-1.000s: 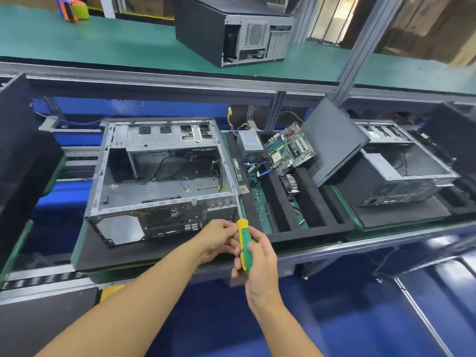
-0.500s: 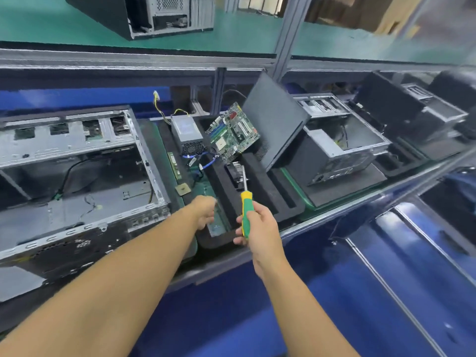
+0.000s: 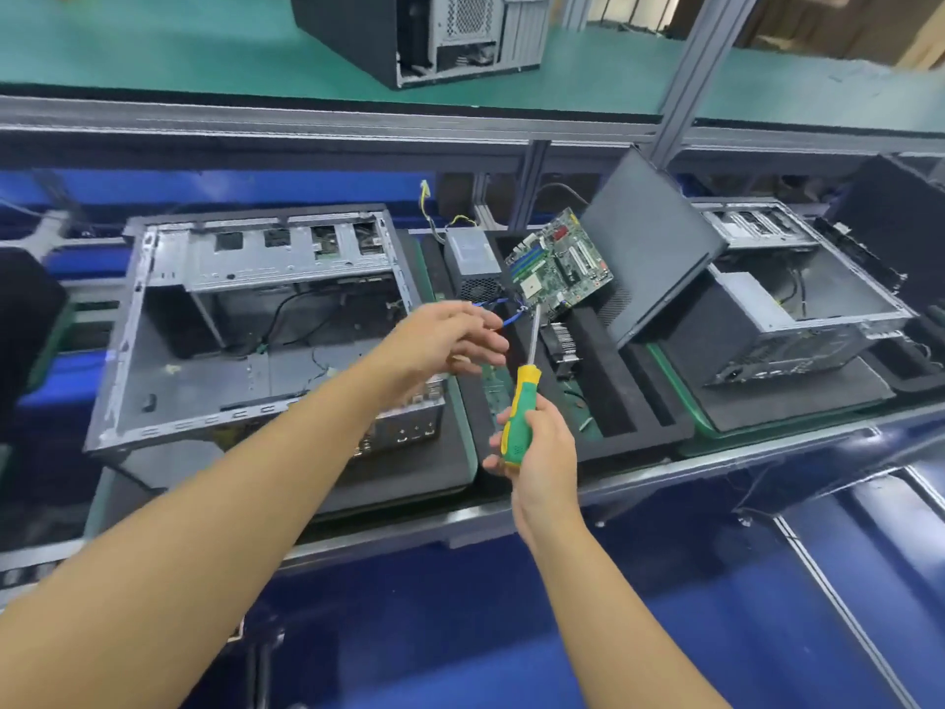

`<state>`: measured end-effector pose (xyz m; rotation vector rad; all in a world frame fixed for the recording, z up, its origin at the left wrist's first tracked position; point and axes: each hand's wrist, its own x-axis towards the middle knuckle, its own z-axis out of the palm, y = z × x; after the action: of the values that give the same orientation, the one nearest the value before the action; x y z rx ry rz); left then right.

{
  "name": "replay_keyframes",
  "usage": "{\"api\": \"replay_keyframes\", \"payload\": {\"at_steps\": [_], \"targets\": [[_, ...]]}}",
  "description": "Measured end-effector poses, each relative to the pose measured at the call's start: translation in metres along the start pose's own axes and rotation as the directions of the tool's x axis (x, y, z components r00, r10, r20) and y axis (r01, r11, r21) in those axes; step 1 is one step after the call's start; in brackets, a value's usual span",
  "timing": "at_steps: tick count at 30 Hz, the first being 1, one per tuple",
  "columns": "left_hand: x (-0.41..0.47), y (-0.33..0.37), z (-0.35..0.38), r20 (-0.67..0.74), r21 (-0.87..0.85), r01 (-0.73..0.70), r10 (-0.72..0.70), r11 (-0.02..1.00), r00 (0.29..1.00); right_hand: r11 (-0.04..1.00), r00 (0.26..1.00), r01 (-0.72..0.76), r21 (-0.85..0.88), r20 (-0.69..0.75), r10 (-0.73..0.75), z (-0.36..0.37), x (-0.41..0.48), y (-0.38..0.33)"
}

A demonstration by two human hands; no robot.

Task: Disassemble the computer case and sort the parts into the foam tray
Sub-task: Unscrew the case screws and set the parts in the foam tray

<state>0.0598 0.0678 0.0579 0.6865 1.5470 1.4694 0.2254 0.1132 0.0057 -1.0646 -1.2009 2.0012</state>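
Nothing here can be read: no text, brand, number or sign. Any printing on the motherboard (image 3: 557, 271), which leans in the foam tray (image 3: 608, 401), is too small and blurred to make out (the same goes for the grey top of the power supply (image 3: 473, 255) beside it). The green-and-yellow screwdriver (image 3: 517, 417) handle shows no legible mark.

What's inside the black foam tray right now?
The foam tray holds a power supply, a tilted motherboard, a heatsink and green boards. The left hand covers part of its left slot.

Likely a factory: gutted computer cases (image 3: 286, 258)
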Motion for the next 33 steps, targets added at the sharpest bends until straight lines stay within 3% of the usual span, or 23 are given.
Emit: {"api": "replay_keyframes", "payload": {"at_steps": [1,3,6,9,14,20,22,26,33], "targets": [[-0.015,0.009,-0.018,-0.055,0.201,-0.069,0.081,0.977,0.995,0.999,0.999,-0.02,0.033,0.037,0.019,0.011,-0.005,0.005],[-0.043,0.017,-0.058,-0.131,0.548,-0.074,0.174,0.833,0.976,0.995,0.991,-0.069,0.073,0.121,0.06,0.033,-0.015,0.015],[-0.08,0.013,-0.124,-0.16,0.747,0.094,0.041,0.658,0.986,0.991,0.96,-0.119,0.054,0.26,0.101,0.061,-0.032,0.033],[-0.113,0.0,-0.176,-0.186,0.773,0.285,-0.227,0.566,0.956,0.991,0.922,-0.13,-0.01,0.365,0.125,0.084,-0.052,0.053],[-0.136,-0.035,-0.21,-0.225,0.884,0.343,-0.356,0.316,0.907,0.979,0.88,-0.153,-0.133,0.433,0.196,0.092,-0.087,0.099],[-0.127,-0.073,-0.209,-0.272,0.951,0.284,-0.108,0.118,0.956,0.897,0.872,-0.183,-0.403,0.354,0.338,0.095,-0.104,0.149],[-0.124,-0.078,-0.209,-0.31,0.941,0.313,-0.044,0.127,0.95,0.842,0.882,-0.162,-0.514,0.308,0.358,0.096,-0.103,0.161],[-0.123,-0.078,-0.21,-0.315,0.938,0.319,-0.055,0.137,0.948,0.723,0.915,-0.042,-0.69,0.264,0.305,0.106,-0.102,0.177],[-0.123,-0.08,-0.208,-0.294,0.954,0.292,0.018,0.067,0.956,0.735,0.943,-0.041,-0.676,0.218,0.253,0.125,-0.106,0.188]]}}
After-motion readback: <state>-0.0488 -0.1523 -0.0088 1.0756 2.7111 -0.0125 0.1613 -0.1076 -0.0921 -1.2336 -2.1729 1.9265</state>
